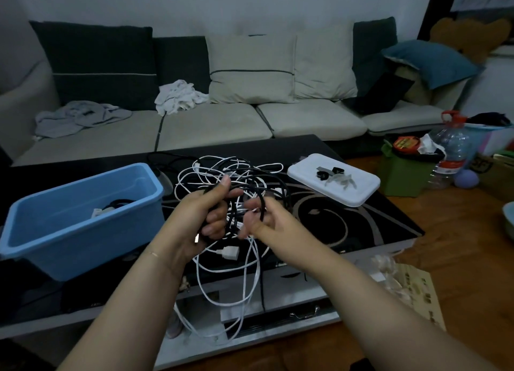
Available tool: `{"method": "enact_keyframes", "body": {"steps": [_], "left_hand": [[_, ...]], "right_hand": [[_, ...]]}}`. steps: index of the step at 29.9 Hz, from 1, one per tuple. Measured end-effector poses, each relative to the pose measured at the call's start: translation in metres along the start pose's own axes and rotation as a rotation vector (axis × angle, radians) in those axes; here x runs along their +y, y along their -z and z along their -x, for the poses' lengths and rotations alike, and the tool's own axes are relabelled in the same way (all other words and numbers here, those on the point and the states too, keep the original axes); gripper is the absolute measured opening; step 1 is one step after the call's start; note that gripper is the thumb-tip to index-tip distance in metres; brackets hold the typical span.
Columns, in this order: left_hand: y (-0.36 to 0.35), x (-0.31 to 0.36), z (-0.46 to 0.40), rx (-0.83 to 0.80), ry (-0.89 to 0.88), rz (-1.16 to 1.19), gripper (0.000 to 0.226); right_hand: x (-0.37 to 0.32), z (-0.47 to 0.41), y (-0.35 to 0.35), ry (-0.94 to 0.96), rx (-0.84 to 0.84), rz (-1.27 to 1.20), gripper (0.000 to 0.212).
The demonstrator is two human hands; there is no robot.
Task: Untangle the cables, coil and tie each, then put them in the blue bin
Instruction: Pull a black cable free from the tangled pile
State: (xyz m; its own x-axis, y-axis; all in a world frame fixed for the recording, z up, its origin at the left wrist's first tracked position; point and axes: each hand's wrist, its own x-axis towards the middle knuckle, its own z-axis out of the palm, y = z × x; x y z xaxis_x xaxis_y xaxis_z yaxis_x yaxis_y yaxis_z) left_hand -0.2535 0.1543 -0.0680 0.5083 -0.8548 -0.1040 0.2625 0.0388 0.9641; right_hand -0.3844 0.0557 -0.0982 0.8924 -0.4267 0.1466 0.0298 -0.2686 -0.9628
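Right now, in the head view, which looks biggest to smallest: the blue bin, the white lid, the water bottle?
1. blue bin, clearly largest.
2. white lid.
3. water bottle; close to the lid and farther away, so this order is unsure.

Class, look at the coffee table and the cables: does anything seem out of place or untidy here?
Yes: white cable loops from the tangle spill over the table's front edge and hang down. The blue bin overhangs that edge too.
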Motion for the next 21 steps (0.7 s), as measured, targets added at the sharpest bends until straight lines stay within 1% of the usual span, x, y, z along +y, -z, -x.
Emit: {"method": "enact_keyframes", "body": {"steps": [1,2,4,5,7,10,11,13,16,18,21], "left_hand": [[-0.001,-0.001,0.001,-0.011,-0.002,-0.013,0.053],[-0.001,-0.002,0.001,-0.025,-0.003,-0.036,0.056],[-0.003,-0.003,0.002,-0.062,0.009,-0.128,0.063],[-0.003,-0.004,0.003,-0.084,0.024,-0.190,0.063],[-0.006,-0.005,0.005,-0.149,0.049,-0.303,0.051],[-0.014,-0.007,0.009,-0.239,0.040,-0.345,0.025],[-0.016,-0.007,0.010,-0.265,0.041,-0.326,0.022],[-0.019,-0.008,0.011,-0.340,0.062,-0.224,0.027],[-0.024,-0.007,0.013,-0.417,0.073,-0.008,0.037],[-0.027,-0.008,0.013,-0.391,0.059,0.089,0.036],[-0.029,-0.007,0.012,-0.357,0.054,0.201,0.036]], "right_hand": [[0.001,-0.002,-0.003,0.014,0.035,-0.012,0.017],[0.001,-0.004,-0.002,0.033,0.096,-0.026,0.012],[0.001,-0.007,0.006,0.089,0.242,-0.036,0.017],[-0.001,-0.008,0.011,0.124,0.308,-0.023,0.018],[-0.003,-0.008,0.019,0.171,0.397,0.015,0.019],[-0.001,-0.008,0.021,0.147,0.430,0.000,0.017],[-0.001,-0.008,0.020,0.114,0.434,-0.055,0.016],[-0.003,-0.008,0.017,0.020,0.433,-0.193,0.017],[-0.005,-0.006,0.010,-0.126,0.332,-0.377,0.027],[-0.005,-0.005,0.005,-0.163,0.290,-0.400,0.029],[-0.004,-0.006,0.002,-0.149,0.292,-0.360,0.028]]}}
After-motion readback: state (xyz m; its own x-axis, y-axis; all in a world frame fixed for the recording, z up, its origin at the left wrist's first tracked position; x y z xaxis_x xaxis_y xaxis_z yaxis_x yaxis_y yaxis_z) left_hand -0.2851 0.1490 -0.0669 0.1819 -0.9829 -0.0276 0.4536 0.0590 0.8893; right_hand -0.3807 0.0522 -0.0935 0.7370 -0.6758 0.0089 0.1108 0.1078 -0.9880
